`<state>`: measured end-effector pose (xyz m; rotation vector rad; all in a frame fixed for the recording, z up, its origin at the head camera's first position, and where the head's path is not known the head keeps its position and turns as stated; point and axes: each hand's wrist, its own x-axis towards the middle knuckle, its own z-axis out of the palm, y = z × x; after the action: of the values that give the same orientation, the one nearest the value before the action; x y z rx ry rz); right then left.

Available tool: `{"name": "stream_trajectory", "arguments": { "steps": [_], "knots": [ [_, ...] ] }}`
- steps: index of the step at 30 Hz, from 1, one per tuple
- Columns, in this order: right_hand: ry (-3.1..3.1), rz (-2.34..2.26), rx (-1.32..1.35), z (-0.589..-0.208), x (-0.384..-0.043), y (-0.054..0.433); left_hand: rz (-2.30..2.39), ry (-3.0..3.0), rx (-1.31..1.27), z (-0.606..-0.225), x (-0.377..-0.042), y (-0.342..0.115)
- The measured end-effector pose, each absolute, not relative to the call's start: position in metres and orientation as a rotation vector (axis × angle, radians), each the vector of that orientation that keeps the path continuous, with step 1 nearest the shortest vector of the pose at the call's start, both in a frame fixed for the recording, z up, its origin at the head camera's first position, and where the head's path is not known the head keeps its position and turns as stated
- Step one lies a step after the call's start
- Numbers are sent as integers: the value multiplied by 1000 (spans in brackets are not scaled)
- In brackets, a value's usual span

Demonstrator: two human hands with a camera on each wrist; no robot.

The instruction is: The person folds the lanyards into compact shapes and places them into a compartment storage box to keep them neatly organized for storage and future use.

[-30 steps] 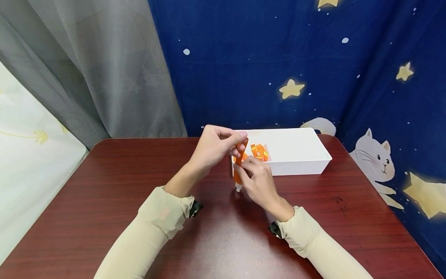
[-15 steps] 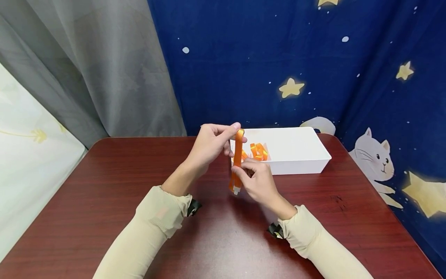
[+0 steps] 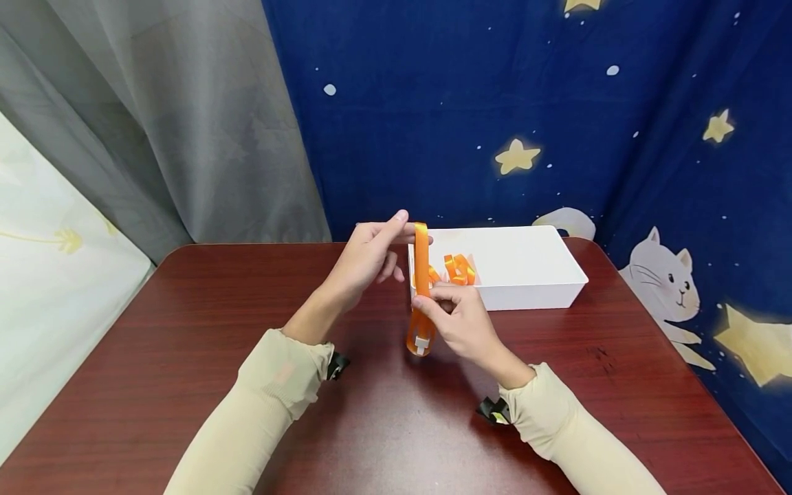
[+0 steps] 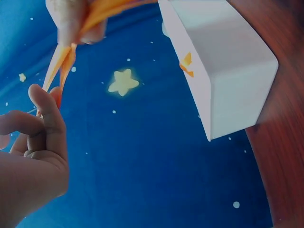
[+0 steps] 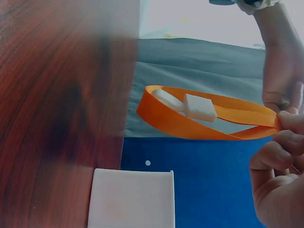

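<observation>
An orange lanyard hangs upright between both hands, just left of the white box. My left hand has its index finger through the upper loop, with the thumb raised apart from the strap. My right hand pinches the strap lower down between thumb and fingers. Below that pinch a loop hangs over the table. In the right wrist view, a white plastic clip lies inside this loop. The left wrist view shows the left hand under the strap, part of its fingers hidden.
The white box stands at the back of the dark red table. Loops of orange ribbon show at its left end. A blue star-patterned curtain and a grey curtain hang behind.
The left hand shifts slightly left, and its thumb lifts off the strap while the index finger stays in the loop. The clip and lower loop sink and turn into fuller view.
</observation>
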<state>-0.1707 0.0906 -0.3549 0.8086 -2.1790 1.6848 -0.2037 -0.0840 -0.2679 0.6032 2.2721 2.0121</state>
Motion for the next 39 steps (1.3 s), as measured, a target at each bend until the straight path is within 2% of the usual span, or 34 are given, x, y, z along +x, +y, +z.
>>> {"name": "stream_trajectory", "arguments": {
  "steps": [20,39],
  "knots": [
    [-2151,1771,818,-344,-167,101,1917,2344,727,-290,-216,-92],
    [-2063,1735,846,-333,-166,103,1943,2338,697,-332,-215,-88]
  ]
}}
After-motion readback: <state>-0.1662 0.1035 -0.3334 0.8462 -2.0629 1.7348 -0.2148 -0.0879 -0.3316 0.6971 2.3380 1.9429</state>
